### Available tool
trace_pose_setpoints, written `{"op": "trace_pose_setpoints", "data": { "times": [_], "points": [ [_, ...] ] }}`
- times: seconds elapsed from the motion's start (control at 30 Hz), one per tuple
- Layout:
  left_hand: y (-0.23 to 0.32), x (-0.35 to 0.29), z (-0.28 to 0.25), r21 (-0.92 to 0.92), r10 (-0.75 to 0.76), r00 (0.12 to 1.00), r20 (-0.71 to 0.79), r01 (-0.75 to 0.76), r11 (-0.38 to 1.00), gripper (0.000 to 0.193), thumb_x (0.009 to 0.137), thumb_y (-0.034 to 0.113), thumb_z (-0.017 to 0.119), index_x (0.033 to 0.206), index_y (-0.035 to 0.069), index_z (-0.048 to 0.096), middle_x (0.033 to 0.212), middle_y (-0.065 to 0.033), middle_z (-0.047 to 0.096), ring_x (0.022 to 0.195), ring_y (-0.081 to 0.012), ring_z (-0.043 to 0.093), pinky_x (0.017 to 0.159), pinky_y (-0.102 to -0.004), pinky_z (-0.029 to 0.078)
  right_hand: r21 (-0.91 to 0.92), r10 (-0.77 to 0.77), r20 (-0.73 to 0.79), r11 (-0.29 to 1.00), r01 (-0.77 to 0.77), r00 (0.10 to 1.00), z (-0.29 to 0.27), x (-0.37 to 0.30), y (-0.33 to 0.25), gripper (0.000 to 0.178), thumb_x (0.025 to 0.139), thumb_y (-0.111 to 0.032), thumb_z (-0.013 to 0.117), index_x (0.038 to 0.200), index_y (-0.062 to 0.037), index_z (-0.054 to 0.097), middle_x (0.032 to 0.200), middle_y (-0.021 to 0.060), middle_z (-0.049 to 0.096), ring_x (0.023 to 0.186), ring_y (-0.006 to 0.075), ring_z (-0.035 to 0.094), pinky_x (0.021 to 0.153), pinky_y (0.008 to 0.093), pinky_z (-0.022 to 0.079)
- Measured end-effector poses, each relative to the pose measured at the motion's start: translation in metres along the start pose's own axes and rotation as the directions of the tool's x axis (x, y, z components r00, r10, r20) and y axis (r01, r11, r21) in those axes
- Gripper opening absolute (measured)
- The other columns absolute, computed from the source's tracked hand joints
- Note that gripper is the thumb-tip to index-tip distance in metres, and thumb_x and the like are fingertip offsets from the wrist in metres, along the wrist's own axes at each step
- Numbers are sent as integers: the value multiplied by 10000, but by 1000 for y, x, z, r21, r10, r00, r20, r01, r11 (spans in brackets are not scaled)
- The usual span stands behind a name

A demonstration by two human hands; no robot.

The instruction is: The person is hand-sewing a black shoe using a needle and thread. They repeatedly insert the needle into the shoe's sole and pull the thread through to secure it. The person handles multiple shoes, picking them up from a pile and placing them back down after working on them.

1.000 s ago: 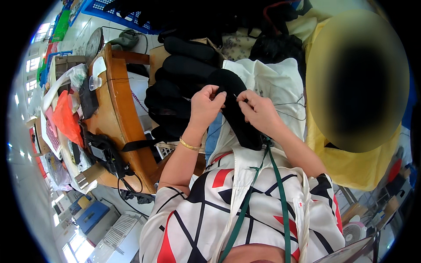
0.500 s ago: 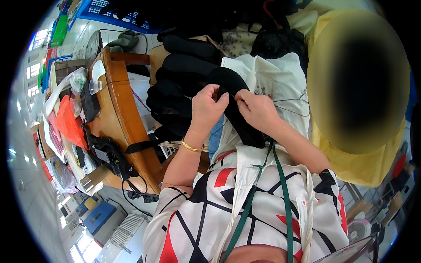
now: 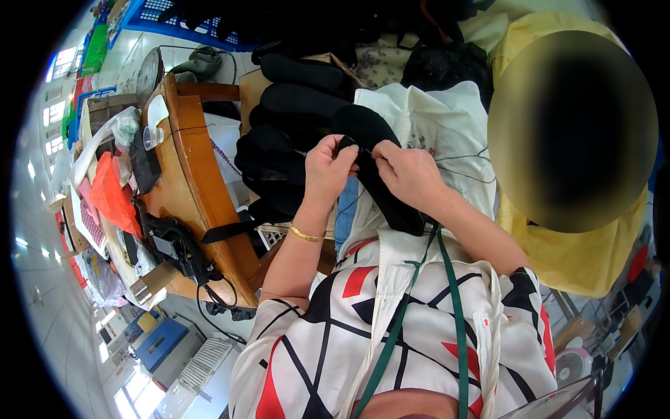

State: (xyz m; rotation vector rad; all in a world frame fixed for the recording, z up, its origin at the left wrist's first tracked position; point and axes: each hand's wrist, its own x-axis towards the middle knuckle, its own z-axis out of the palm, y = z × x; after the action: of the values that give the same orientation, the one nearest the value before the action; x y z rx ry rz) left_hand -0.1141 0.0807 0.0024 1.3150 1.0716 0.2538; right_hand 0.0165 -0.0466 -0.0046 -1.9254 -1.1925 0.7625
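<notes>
A long, soft black fabric piece point(image 3: 391, 199), rounded at its far end like a sock or boot liner, lies over my lap. My left hand point(image 3: 328, 167) is closed, pinching its edge between thumb and fingers. Close beside it, my right hand point(image 3: 405, 171) is closed too, fingertips pressed together against the same piece. A tiny pale spot shows between the hands; whatever the right fingertips hold is too small to make out. More rounded black pieces point(image 3: 300, 101) are piled just beyond my left hand. White cloth point(image 3: 453, 126) with loose dark thread on it spreads under and right of the work.
A wooden table point(image 3: 188, 188) at the left carries an orange-red bag point(image 3: 115, 195), a clear cup point(image 3: 152, 137) and a black bag-like object point(image 3: 171, 244). A blue crate point(image 3: 157, 17) sits at the far left. Yellow cloth point(image 3: 579, 262) is at the right, beside a blurred patch.
My left fingers have shifted slightly, and a bit of black fabric now shows up between its thumb and finger. The right hand stays at almost the same place.
</notes>
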Motion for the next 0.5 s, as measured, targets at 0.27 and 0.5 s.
{"op": "trace_pose_setpoints", "data": {
  "times": [0.27,0.5],
  "points": [
    [6,3,-7,-83,-79,993,89,86,993,104,921,124,638,973,36,659,790,11,643,614,-59,606,561,-205,520,-57,-37,-4,998,37,999,7,2,-1,83,952,-158,537,987,-86,559,713,156,661,661,377,651,569,492,490],
    [3,5,-11,-135,-76,985,155,97,986,79,927,119,627,940,47,657,772,-1,649,605,-64,612,564,-206,527,-140,-74,43,987,80,996,2,8,-1,92,959,-163,550,1001,-86,577,751,149,674,679,364,657,575,471,494]
  ]
}}
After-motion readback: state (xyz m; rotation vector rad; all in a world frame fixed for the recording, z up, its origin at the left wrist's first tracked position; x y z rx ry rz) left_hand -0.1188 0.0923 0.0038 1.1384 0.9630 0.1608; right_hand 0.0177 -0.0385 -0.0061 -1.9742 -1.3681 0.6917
